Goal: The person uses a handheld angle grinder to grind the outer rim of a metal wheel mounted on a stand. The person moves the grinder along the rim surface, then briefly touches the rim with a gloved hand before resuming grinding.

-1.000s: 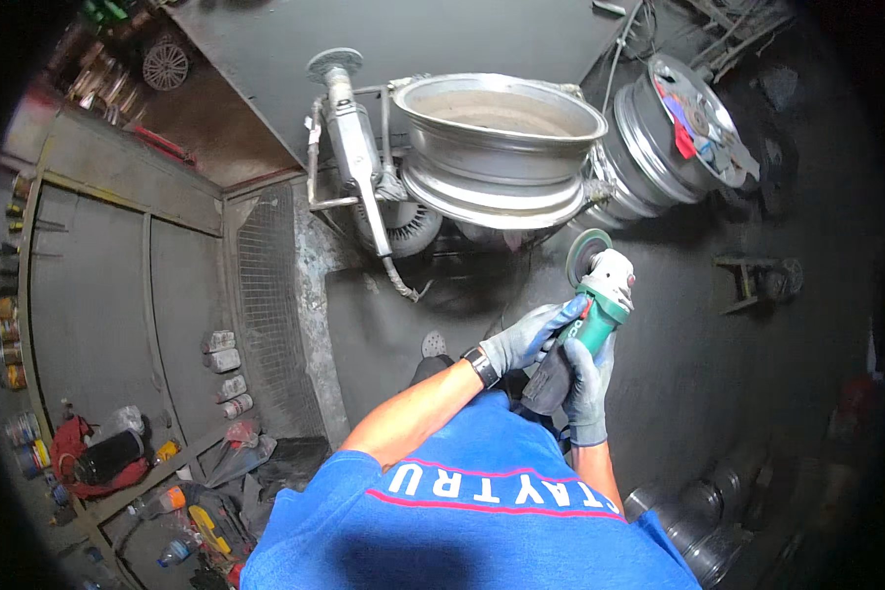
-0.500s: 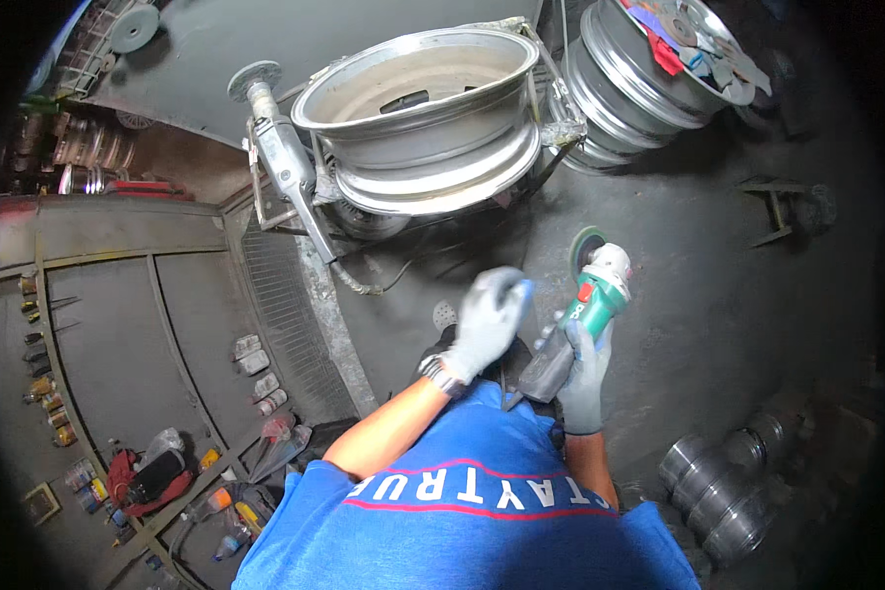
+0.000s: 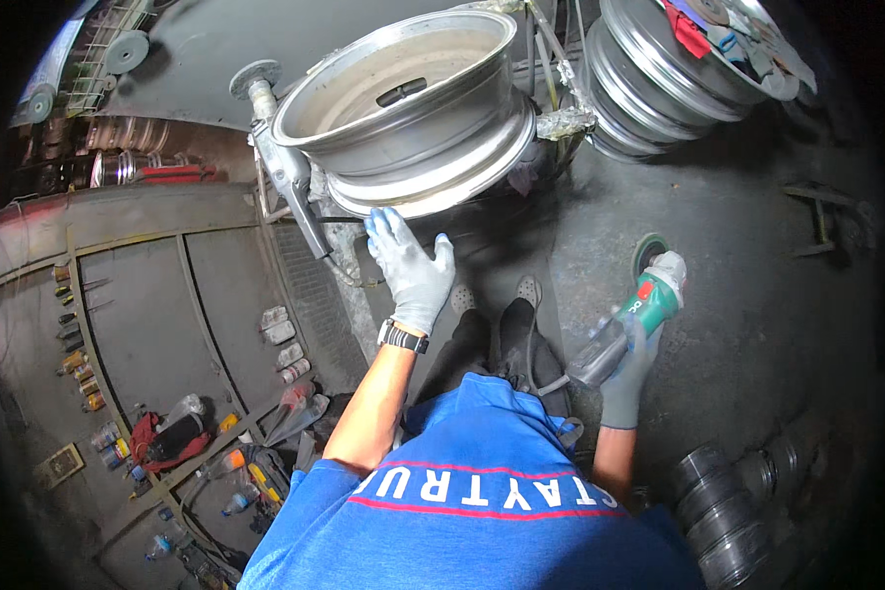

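A green and dark grey angle grinder [image 3: 649,307] with a red button is gripped in my right hand [image 3: 631,372], out to the right of my body. Its round disc [image 3: 649,252] points away from me. My left hand [image 3: 410,270], in a grey glove, is stretched out with its fingers apart. Those fingertips reach the near lower edge of a large silver wheel rim [image 3: 413,128]; whether they touch it I cannot tell. The rim lies tilted on a metal stand [image 3: 562,124]. Another grey power tool [image 3: 287,167] with a round pad hangs at the stand's left side.
Stacked silver rims [image 3: 649,84] stand at the far right, with cloths and discs on top. Several darker rims [image 3: 723,516] lie at the lower right. A small metal frame [image 3: 824,211] sits on the floor. Left are a framed panel [image 3: 147,305], bottles and cans. A cord runs by my legs.
My left hand has moved left and forward, opening toward the rim. My right hand has carried the grinder farther right. The view has shifted, and both my feet now show.
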Demonstrator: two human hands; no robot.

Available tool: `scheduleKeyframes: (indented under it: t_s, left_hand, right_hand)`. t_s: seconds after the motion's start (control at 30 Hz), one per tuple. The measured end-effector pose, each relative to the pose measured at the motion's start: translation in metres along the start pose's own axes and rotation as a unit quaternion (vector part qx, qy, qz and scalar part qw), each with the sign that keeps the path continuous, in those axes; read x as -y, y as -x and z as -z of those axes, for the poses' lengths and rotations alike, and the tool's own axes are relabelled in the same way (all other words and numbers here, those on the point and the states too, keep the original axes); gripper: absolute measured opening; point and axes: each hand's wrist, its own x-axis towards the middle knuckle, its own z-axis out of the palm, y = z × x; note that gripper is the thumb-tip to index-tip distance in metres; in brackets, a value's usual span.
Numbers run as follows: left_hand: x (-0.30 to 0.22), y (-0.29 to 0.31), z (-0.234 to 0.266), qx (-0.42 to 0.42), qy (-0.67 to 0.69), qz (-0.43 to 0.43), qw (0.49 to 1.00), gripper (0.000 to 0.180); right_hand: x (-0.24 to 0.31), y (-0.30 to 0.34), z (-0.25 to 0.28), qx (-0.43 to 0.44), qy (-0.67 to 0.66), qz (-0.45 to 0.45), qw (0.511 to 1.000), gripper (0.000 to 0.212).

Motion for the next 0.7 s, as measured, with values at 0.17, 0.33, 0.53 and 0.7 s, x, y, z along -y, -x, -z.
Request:
scheduleKeyframes:
  t_s: [0.17, 0.33, 0.53, 0.7]
  left_hand:
    - [-0.039, 0.002, 0.002, 0.010, -0.013, -0.015, 1.000, 0.097]
    - [-0.071, 0.008, 0.000, 0.036, -0.012, -0.028, 0.999, 0.095]
    - [-0.091, 0.010, -0.001, 0.061, 0.019, -0.082, 0.995, 0.092]
    - [-0.056, 0.009, 0.011, 0.053, -0.005, -0.113, 0.992, 0.086]
  right_hand:
    - [0.010, -0.009, 0.005, 0.011, -0.013, -0.036, 0.999, 0.054]
    - [0.009, -0.019, 0.010, 0.020, -0.014, -0.033, 0.999, 0.055]
    - [0.008, -0.022, 0.006, 0.020, -0.040, -0.046, 0.998, 0.056]
    - [0.003, -0.022, 0.013, 0.026, 0.024, 0.019, 0.999, 0.049]
